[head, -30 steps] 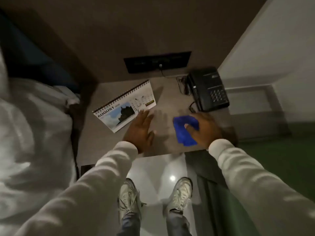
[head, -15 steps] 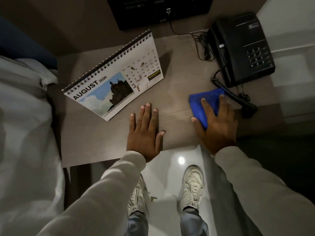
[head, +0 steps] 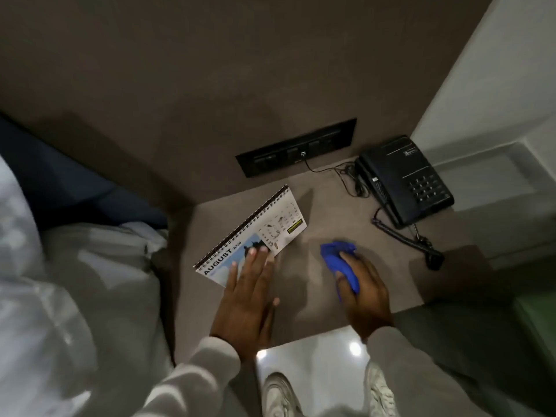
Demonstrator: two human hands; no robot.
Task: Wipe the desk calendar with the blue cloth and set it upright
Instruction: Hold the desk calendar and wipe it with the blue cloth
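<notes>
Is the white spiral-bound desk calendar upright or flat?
Upright: the white spiral-bound desk calendar stands tent-style, coil on top, shadow behind; left hand fingertips overlap its front.

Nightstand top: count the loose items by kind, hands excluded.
Desk calendar: 1
Blue cloth: 1, bunched in the right hand grip
Black telephone: 1
Total: 3

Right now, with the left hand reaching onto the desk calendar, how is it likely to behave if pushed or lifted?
The desk calendar looks like thin card on a spiral binding, so probably light and fairly stiff. Under the left hand it may slide on the smooth desk. Its pages could flip at the binding when lifted.
</notes>
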